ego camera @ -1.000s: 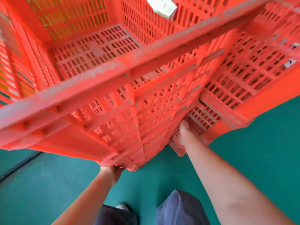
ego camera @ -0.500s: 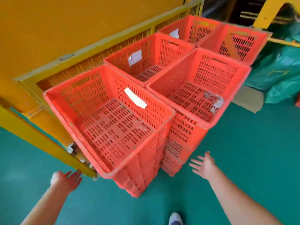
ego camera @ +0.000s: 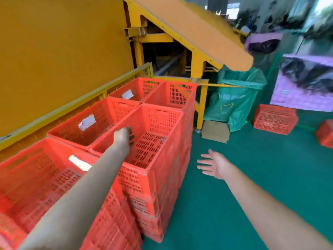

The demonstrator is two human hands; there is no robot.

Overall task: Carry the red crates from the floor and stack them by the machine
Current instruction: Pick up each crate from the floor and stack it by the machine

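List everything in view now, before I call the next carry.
floor: one, green, underfoot
machine: one, yellow, left and rear
stacked crates: five open tops, red, two rows against the machine
loose crates: two, red, floor far right, one cut off
bag: one, green, below the machine's sloped cover
cardboard: one piece, brown, floor beside the bag
wrapped loads: at least two, purple, far right, blurred
left grip: one, bare, over a stacked crate, fingers blurred
right grip: one, bare, open, above the floor
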